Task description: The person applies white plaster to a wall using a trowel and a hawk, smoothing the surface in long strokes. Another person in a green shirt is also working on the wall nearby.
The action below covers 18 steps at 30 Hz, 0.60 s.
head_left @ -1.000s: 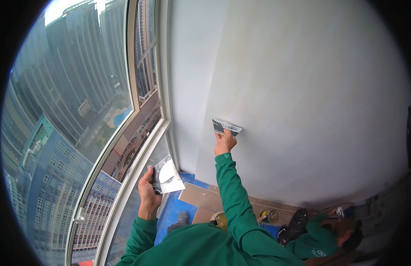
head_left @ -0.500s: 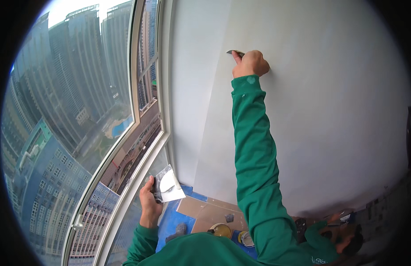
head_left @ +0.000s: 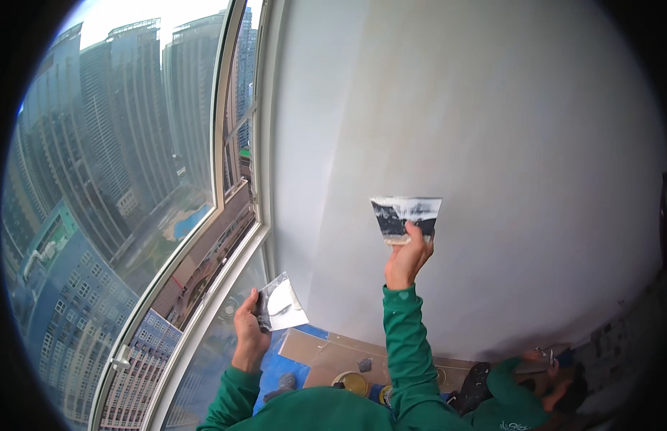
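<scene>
My right hand [head_left: 407,257] is raised against the smooth grey-white wall [head_left: 491,144] and grips a wide putty knife [head_left: 406,216], its blade smeared with white filler and held flat to the wall. My left hand [head_left: 249,332] is lower, near the window, and holds a second flat blade [head_left: 284,306] carrying a dab of white putty. Both arms are in green sleeves.
A tall curved window [head_left: 132,215] at the left looks down on high-rise towers. Far below on the floor lie blue sheeting [head_left: 283,366], cardboard, and a round tin [head_left: 351,383]. Another person in green [head_left: 531,399] crouches at the wall's foot, lower right.
My right hand with the putty knife went high up the wall, then came back down to mid height. The left hand has stayed by the window with its blade.
</scene>
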### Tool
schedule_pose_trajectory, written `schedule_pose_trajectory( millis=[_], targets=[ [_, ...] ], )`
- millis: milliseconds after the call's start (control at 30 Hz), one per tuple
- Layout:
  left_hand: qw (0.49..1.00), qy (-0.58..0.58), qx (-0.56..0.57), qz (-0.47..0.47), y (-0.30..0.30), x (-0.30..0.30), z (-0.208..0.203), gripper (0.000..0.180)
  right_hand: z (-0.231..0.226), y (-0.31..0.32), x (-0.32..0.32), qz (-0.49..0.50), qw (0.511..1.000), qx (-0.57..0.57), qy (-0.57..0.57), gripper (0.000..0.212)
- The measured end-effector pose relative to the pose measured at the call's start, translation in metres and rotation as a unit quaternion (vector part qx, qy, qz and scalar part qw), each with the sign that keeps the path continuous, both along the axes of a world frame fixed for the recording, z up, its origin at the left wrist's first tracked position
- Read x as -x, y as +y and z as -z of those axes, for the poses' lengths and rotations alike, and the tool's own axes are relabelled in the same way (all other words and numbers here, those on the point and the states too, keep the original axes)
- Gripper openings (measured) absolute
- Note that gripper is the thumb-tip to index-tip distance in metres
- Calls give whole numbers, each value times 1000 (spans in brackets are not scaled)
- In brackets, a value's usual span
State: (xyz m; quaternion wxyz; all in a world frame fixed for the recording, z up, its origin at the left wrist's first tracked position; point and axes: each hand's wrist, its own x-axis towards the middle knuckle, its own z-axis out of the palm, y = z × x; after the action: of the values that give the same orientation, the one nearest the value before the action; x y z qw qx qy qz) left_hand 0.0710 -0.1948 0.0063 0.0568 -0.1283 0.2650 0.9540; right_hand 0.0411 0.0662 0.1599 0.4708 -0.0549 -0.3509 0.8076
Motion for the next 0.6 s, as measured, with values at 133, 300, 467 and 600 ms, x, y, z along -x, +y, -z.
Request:
schedule_pose_trajectory(
  millis=[133,300,467,600],
  targets=[
    [994,-4,23,110,66,-22,-52,22,118,58,-105,-39,982,36,-183,36],
    [976,58,21,210,149,-13,-88,23,73,68,-177,-16,995,-14,-94,42],
    [948,57,-17,312,218,-39,-111,30,51,77,-216,67,994,-61,-54,40],
    [945,24,-17,325,255,-59,-93,31,41,69,-226,84,995,-45,-23,39]
  ],
)
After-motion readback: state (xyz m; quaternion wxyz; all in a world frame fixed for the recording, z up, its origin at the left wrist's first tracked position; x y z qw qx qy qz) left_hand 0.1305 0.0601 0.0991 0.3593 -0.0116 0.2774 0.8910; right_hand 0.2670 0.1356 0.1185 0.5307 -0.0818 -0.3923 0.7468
